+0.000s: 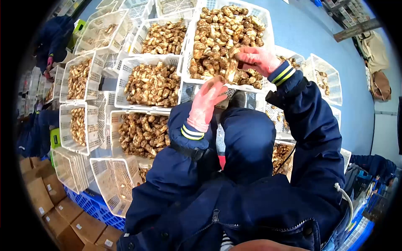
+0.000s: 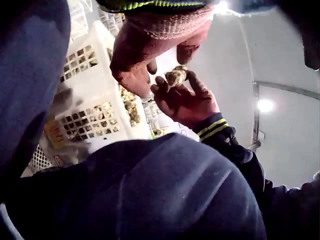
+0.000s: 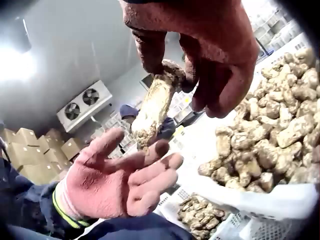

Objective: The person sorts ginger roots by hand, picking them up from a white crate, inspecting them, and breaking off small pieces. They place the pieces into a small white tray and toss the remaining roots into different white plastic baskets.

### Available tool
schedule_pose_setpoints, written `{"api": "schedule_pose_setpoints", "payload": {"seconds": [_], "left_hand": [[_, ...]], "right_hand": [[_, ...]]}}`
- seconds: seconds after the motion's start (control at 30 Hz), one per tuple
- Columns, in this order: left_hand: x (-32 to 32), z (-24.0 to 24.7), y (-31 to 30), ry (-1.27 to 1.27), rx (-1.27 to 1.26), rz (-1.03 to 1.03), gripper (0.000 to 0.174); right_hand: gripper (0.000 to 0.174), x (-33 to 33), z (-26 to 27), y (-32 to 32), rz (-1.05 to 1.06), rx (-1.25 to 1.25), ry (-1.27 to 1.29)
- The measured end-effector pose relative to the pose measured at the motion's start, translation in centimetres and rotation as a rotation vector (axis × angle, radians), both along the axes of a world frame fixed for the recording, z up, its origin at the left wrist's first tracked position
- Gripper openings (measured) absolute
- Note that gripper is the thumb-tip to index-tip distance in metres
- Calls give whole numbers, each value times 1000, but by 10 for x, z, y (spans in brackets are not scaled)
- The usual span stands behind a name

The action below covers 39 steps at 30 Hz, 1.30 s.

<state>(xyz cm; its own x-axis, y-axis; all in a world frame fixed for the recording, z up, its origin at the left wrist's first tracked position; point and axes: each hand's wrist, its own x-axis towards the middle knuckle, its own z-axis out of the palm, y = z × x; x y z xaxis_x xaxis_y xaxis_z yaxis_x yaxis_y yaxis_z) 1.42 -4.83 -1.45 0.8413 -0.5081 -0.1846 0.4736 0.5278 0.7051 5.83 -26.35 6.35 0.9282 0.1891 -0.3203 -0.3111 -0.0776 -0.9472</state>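
Blue floor [image 1: 301, 37], smooth and slightly glossy, set with many crates. Navy work clothing [image 1: 268, 209], matte woven cloth, its cuffs banded in yellow-green. Large white crate [image 1: 270, 33], rigid plastic with a perforated wall, near the knees; its contents, heaped mushrooms [image 1: 226, 31], knobbly, brown and cream. Smaller white crates to the left and right, several holding similar heaps. Brown cardboard boxes [image 1: 88, 226], square-edged, at lower left of the head view.

Right grip [image 1: 260, 60], pink-gloved, textured: thumb and fingers closed in a pinch on one mushroom [image 3: 154, 107]. Left grip [image 1: 205, 104], pink-gloved: palm upward, fingers loosely spread, grasping nothing.

Single mushroom, located at the right fingertips above the large crate's near side, its free end hanging just beside the left fingers; contact there cannot be told. Form: stout, elongated, gently irregular. Stem cream with brown flecks; pinched end darker brown and rough; opposite tip mottled, soil-coloured.
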Motion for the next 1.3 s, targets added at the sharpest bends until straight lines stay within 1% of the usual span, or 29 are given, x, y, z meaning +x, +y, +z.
{"api": "schedule_pose_setpoints", "payload": {"seconds": [0.03, 0.07, 0.1, 0.13, 0.17, 0.2, 0.27, 0.3, 0.33, 0.4, 0.5, 0.57, 0.6, 0.63, 0.67, 0.73, 0.8, 0.83, 0.87, 0.93, 0.97, 1.0, 1.07, 1.1, 1.13, 1.2, 1.23, 1.27, 1.3], "left_hand": [[-2, -11, 4, -130, -283, -24, 47], [4, 1, -2, -11, -25, -91, 43], [5, 4, -4, -378, 90, -72, 37], [3, 6, -5, -230, 68, -124, 31], [1, 17, -5, -76, 46, -164, 26], [1, 16, -5, 12, -51, -172, 28], [0, 12, -6, 54, -72, -149, 30], [0, 16, -4, 51, -70, -146, 30], [-1, 20, -1, 41, -24, -113, 32], [3, 23, 7, 33, 42, -71, 35], [9, 26, 27, -5, -108, -82, 38], [13, 27, 37, -1, -105, -64, 38], [16, 25, 41, 7, -102, -59, 39], [19, 20, 45, 14, -247, -40, 38], [25, 13, 53, 0, -335, -78, 40], [27, 14, 65, 14, -515, -97, 46], [28, 21, 74, -25, -441, -62, 50], [30, 24, 80, -32, -400, -61, 48], [33, 21, 86, 29, -357, -30, 45], [37, 8, 95, -122, -356, 61, 42], [39, 8, 99, -84, -351, 102, 38], [39, 9, 103, -88, -350, 111, 38], [38, 11, 112, -154, -259, 28, 36], [36, 13, 116, -143, -402, -48, 35], [34, 14, 117, -139, -401, -45, 35], [29, 16, 116, -179, -386, -85, 35], [27, 17, 112, -248, -364, -72, 35], [28, 14, 109, -290, -281, -73, 34], [29, 19, 104, -247, -336, -73, 34]], "right_hand": [[31, -7, 5, 14, -18, 74, 39], [32, 0, -13, 12, 132, -14, 9], [30, -3, -18, 20, 137, -61, -93], [29, -6, -23, 27, 136, -108, -194], [29, -7, -18, 33, 183, -220, -80], [30, -14, -4, 41, 181, -196, -11], [33, -19, -10, 38, 131, -123, -213], [41, -19, -3, 27, 185, -229, -138], [46, -19, -7, 15, 159, -156, -223], [46, -23, -6, -4, -20, -11, -96], [44, -38, -30, -49, -169, 62, -86], [40, -44, -44, -70, -251, 44, -18], [39, -46, -48, -76, -250, 61, 3], [39, -50, -52, -81, -292, 5, 11], [39, -54, -56, -86, -334, -50, 18], [38, -57, -76, -100, -323, -64, 30], [40, -60, -93, -110, -365, -96, 66], [39, -62, -100, -114, -366, -110, 53], [39, -62, -105, -116, -367, -123, 40], [37, -60, -112, -123, -369, -62, 36], [37, -61, -103, -113, -418, -92, 50], [37, -60, -108, -117, -380, -21, 28], [36, -58, -106, -114, -390, -62, 43], [36, -57, -105, -115, -350, -1, 43], [35, -58, -105, -116, -392, -65, 56], [35, -57, -109, -119, -410, -60, 56], [35, -57, -113, -121, -407, -90, 47], [35, -56, -102, -108, -442, -157, 95], [34, -56, -102, -109, -358, -143, 41]]}}
